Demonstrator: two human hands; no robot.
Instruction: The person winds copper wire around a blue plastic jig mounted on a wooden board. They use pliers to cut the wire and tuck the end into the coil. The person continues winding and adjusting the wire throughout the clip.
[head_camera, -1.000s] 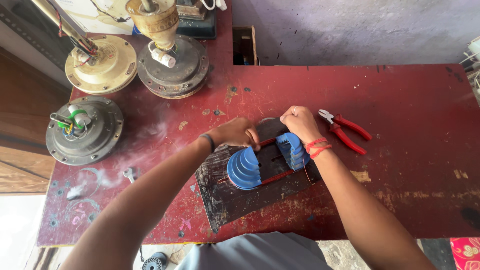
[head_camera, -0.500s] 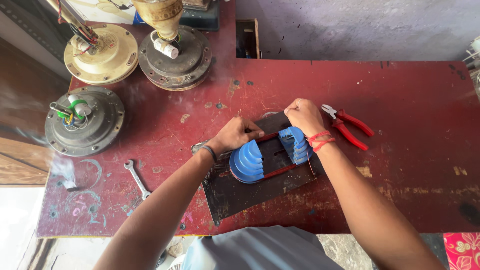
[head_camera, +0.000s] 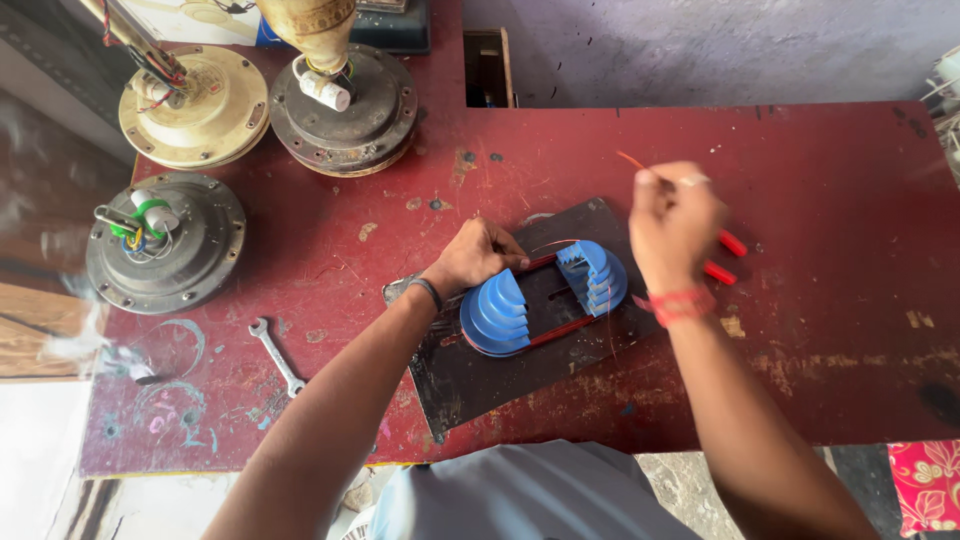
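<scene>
A blue stepped winding former (head_camera: 543, 297), 2 ridged half-rounds joined by red bars, lies on a dark plate (head_camera: 480, 375) in the middle of the red table (head_camera: 830, 330). The left hand (head_camera: 478, 254) rests on the former's far left edge, fingers curled down onto it and pinning it. The right hand (head_camera: 673, 218) is raised above the table just right of the former, fingers closed, seemingly pinching a thin wire; blur makes that hard to confirm. Red-handled pliers (head_camera: 722, 255) lie partly hidden behind it. A small spanner (head_camera: 277, 356) lies at the near left. 3 fan motor housings (head_camera: 165, 243) sit at the far left.
</scene>
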